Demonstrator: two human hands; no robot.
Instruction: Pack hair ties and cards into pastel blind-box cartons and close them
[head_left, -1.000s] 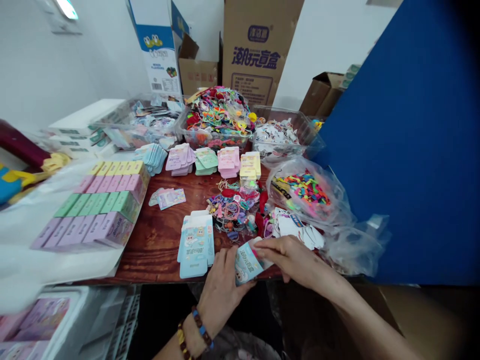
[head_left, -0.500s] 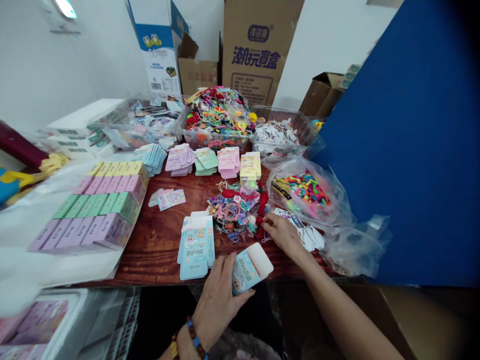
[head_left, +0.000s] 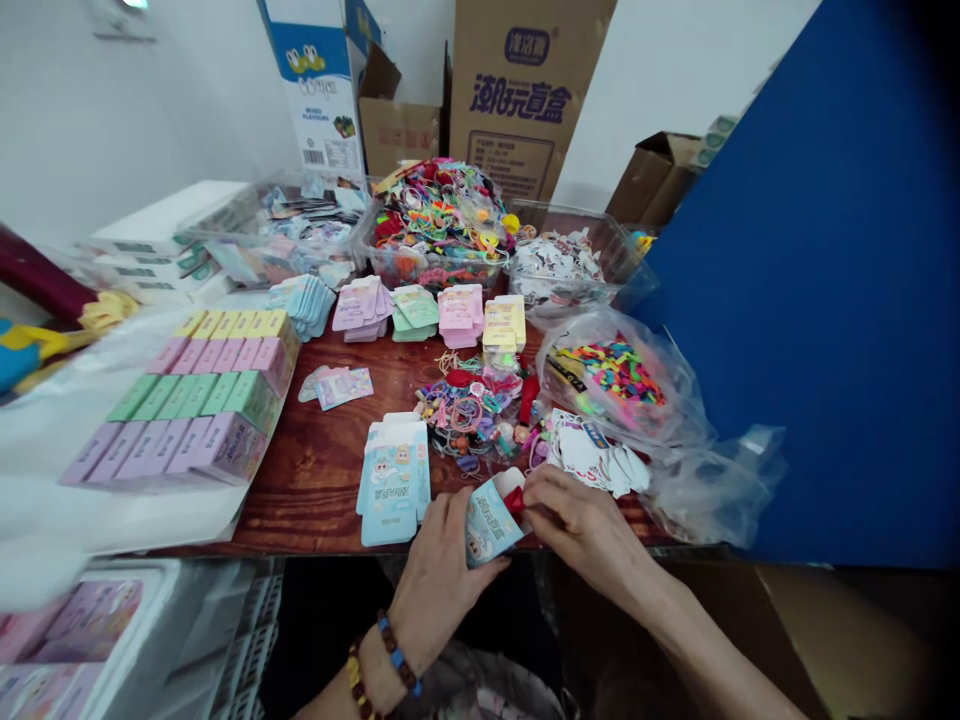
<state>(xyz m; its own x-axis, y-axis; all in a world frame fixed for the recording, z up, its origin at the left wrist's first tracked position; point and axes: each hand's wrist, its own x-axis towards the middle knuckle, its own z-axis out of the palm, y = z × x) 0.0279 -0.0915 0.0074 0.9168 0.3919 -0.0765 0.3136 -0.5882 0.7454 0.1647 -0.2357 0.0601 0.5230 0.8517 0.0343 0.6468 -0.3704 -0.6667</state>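
**A:** What's in the hands?

**B:** A small pale-blue printed cardboard box (head_left: 491, 522), tilted with its open end up and to the right. The left hand (head_left: 442, 570) clasps it firmly, wrapped around its lower side.

**A:** And the right hand?

**B:** The right hand (head_left: 589, 530) is closed at the box's open end, its fingertips (head_left: 534, 505) pinching a small red piece (head_left: 514, 502) right at the mouth. I can't tell how far in that red piece sits.

**A:** Where's the box?

**B:** Held just over the near edge of a reddish-brown wooden table (head_left: 322, 500), close beside a stack of flat pale-blue printed box blanks (head_left: 394, 480).

**A:** What else lies close by?

**B:** Beyond the box sits a tangled heap of colourful hair ties and small charms (head_left: 469, 415). Past the right hand are white die-cut paper cards (head_left: 592, 455), then a clear plastic bag of multicoloured bands (head_left: 615, 375).

**A:** Further out?

**B:** Rows of pastel green, lilac, pink and yellow boxes (head_left: 202, 400) lie on a white plastic sheet (head_left: 127, 500) to the left. A clear plastic tub of tangled hair ties (head_left: 435, 268) sits at the far side. A beaded bracelet (head_left: 394, 655) circles the left wrist.
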